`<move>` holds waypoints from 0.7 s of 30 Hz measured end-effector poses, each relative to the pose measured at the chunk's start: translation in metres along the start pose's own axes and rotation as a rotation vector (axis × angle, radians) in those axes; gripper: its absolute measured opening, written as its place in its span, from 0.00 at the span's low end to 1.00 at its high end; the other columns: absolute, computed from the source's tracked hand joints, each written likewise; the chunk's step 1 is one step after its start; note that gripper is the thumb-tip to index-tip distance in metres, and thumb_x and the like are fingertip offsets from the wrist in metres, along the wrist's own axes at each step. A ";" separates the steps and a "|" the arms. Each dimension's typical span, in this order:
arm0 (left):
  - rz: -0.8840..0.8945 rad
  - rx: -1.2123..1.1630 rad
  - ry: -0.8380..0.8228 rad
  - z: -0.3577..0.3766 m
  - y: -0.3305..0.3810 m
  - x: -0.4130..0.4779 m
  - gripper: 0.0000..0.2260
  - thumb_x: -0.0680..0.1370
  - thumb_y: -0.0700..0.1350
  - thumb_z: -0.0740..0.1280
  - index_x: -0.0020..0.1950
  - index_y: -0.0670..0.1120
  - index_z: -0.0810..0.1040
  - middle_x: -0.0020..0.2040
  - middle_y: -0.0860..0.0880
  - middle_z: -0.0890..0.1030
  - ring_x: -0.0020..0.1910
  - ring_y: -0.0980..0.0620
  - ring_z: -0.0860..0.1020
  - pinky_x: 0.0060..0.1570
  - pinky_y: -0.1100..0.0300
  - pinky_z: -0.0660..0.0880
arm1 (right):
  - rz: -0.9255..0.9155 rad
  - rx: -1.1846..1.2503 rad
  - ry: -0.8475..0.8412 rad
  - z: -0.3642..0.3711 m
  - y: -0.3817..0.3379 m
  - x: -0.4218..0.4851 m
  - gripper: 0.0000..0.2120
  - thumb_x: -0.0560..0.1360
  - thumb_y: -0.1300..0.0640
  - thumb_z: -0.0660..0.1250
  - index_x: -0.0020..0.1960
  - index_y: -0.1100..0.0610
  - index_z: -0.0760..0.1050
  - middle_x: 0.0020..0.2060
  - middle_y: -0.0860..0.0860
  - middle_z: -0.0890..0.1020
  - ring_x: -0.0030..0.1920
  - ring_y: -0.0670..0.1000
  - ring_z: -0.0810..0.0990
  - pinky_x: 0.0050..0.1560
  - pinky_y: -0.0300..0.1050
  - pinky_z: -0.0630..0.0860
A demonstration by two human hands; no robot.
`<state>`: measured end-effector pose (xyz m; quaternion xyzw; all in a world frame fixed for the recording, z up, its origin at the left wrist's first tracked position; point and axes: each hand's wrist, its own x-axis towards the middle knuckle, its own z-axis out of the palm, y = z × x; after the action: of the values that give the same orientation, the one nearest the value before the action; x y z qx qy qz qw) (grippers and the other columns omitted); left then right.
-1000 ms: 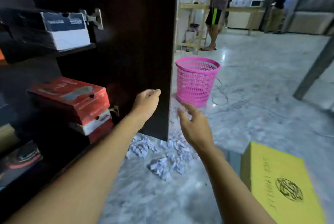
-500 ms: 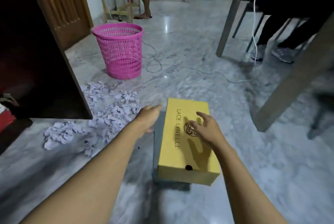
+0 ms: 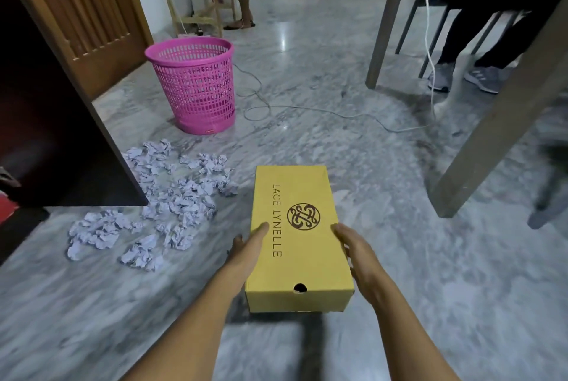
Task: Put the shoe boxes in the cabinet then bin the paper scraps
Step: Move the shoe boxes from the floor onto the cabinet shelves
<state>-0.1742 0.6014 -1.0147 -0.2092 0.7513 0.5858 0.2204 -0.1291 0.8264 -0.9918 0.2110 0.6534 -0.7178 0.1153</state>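
The yellow shoe box (image 3: 296,227) lies on the marble floor (image 3: 399,288) straight ahead of the person, with its long axis running from 12 o'clock to 6 o'clock and the finger-hole end nearest them. The left hand (image 3: 247,247) holds its 9 o'clock long side and the right hand (image 3: 353,250) its 3 o'clock side, both toward the near end. Each thumb rests on the lid's edge, and the fingers go down the walls, mostly out of sight. Both hands sit equally close, so this looks like a two-handed grasp. Whether the box has left the floor cannot be told.

The dark cabinet door (image 3: 55,122) stands open at about 9 o'clock from the box, so the carry will likely swing leftward. The crumpled paper scraps (image 3: 172,199) lie between box and door at 9 to 10 o'clock. The pink bin (image 3: 193,82) stands beyond them at 11 o'clock, well apart from the box.
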 end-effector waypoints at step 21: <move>0.107 -0.280 -0.066 -0.099 0.066 -0.090 0.19 0.78 0.58 0.62 0.60 0.48 0.81 0.53 0.45 0.86 0.56 0.42 0.82 0.67 0.44 0.71 | -0.222 0.018 -0.475 0.071 -0.081 -0.021 0.25 0.80 0.60 0.62 0.72 0.40 0.66 0.62 0.47 0.82 0.59 0.54 0.82 0.53 0.49 0.77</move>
<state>-0.1473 0.5248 -0.8894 -0.1781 0.6648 0.7022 0.1822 -0.1573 0.7642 -0.9068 -0.0354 0.6207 -0.7613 0.1842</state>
